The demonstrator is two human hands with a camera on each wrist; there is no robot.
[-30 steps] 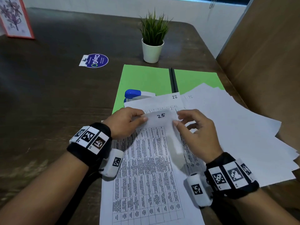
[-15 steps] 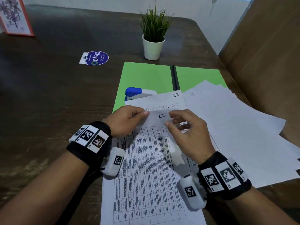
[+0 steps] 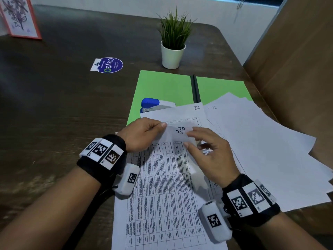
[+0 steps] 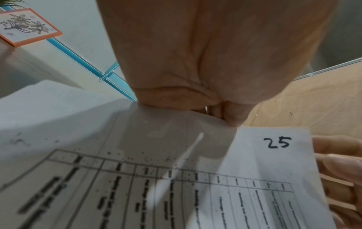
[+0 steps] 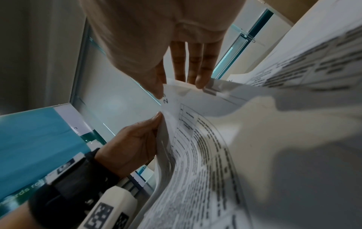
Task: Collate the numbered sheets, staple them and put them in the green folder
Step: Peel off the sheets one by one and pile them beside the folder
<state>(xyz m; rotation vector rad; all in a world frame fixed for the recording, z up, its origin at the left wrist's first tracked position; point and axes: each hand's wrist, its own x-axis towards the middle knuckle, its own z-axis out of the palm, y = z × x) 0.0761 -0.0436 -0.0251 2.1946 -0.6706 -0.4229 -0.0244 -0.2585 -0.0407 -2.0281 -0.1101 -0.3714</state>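
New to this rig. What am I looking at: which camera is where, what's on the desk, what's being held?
No robot: a person with a camera on the head and one strapped to each wrist. The head view looks down at a dark table; the other two look along each hand. On the table lie an open green folder, a blue stapler, loose sheets, a potted plant and a sticker. The left hand pinches the top edge of the printed sheet marked 25; the right hand pinches its corner.

White sheets (image 3: pixel 162 195) printed with black tables, green folder (image 3: pixel 162 87), blue-and-white stapler (image 3: pixel 153 105), dark brown table (image 3: pixel 54 105).
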